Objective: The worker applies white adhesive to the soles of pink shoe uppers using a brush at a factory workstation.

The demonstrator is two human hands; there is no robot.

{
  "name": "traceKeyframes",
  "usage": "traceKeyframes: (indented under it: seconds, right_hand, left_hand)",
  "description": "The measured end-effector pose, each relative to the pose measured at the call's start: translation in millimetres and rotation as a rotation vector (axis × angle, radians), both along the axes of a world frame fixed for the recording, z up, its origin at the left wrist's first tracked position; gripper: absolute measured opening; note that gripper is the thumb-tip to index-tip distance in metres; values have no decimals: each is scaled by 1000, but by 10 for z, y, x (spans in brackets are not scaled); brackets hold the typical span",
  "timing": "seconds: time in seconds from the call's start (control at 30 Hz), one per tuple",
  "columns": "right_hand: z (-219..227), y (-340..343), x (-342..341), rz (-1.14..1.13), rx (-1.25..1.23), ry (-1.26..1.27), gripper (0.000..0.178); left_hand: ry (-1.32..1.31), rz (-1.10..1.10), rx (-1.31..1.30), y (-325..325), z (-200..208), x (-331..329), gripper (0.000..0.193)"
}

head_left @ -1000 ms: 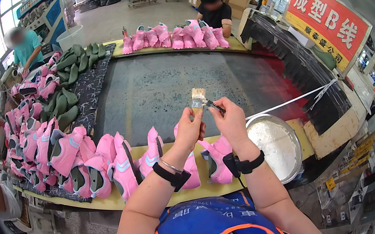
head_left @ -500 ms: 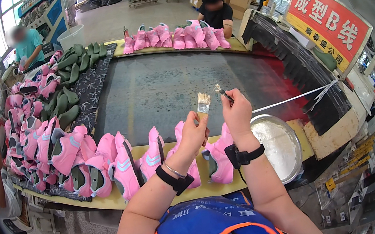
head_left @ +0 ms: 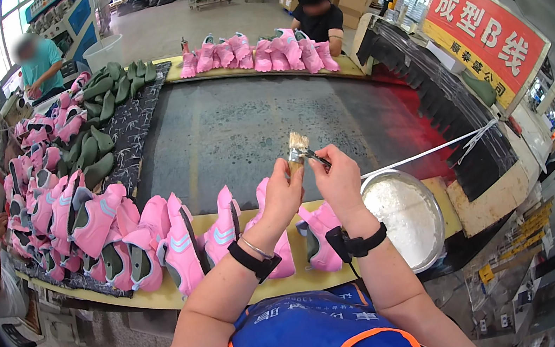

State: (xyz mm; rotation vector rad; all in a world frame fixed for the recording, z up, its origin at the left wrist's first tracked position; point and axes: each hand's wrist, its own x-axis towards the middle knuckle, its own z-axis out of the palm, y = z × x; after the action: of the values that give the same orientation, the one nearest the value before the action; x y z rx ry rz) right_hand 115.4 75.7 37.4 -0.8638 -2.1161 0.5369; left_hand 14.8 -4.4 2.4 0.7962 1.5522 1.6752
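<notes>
Over the near part of the dark belt, my left hand (head_left: 283, 192) is closed around the wooden handle of a flat brush (head_left: 298, 141), its pale bristles pointing up. My right hand (head_left: 339, 179) pinches a slim dark-handled tool (head_left: 319, 159), too small to name. Its tip meets the metal band of the brush, touching or just in front of it. Under my forearms stands a row of pink shoe uppers (head_left: 182, 252) on the yellow ledge (head_left: 219, 285). Beside my right wrist sits a round metal basin (head_left: 439, 218) holding a white substance (head_left: 400, 213).
Pink uppers (head_left: 96, 224) and dark green shoe lasts (head_left: 98, 172) pile up at left. More pink uppers (head_left: 288, 48) line the far ledge, where a person (head_left: 319, 18) sits. A white cord (head_left: 430, 152) stretches past the basin to the right. Another person (head_left: 41, 68) works far left.
My right hand has moved left and slightly down, bringing the dark-handled tool's tip from beside the bristles to the brush's metal band. The brush has tilted more upright and shifted slightly left.
</notes>
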Motion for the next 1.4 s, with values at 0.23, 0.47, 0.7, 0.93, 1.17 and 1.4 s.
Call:
traceKeyframes:
  seconds: [0.23,0.47,0.7,0.93,1.17,1.4]
  right_hand:
    - [163,180,-14,-165,194,34,14]
    - [176,5,66,-8,-67,-33,20]
    - [55,-20,53,-6,17,-13,18]
    - [102,78,36,-67,206,82,14]
    - [287,186,149,-145,102,162,18]
    - [91,3,121,15,-170,26,22]
  left_hand:
    - [-10,-12,-2,-13,-42,80,22]
    - [38,15,-32,-24,-56,-67,22]
    - [216,61,-37,15,-99,-18,22]
    - [144,24,29,51,-224,47,20]
    - [177,59,-108,53,-335,-130,34]
    - [-69,-19,-52,100,-295,-90,44]
